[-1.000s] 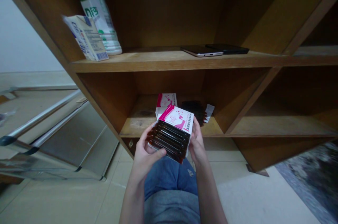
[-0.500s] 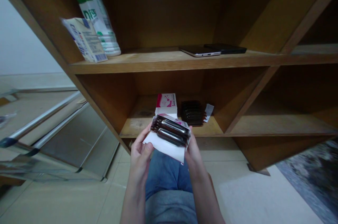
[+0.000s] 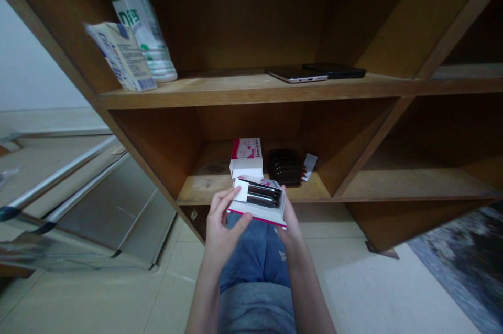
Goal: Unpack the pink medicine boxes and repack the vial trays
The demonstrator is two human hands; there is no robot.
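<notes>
Both my hands hold a white and pink box (image 3: 258,212) in front of the lower shelf. A tray of dark vials (image 3: 262,195) sits inside its open end. My left hand (image 3: 222,224) grips the box's left side, fingers on a white end flap. My right hand (image 3: 288,218) supports the right side from beneath, mostly hidden by the box. A second pink and white box (image 3: 246,155) stands on the lower shelf (image 3: 204,187), with another tray of dark vials (image 3: 286,166) and a small paper slip (image 3: 309,164) beside it.
The upper shelf (image 3: 236,94) carries a white and green bag (image 3: 137,14), a small carton (image 3: 120,56) and two flat phones (image 3: 314,73). A folded metal frame (image 3: 78,197) lies on the tiled floor at left. A dark rug (image 3: 463,255) is at lower right. My knees are below.
The tray of vials has slid further into the box, which has turned flatter. My left hand moved from the tray's near end to the box's end flap.
</notes>
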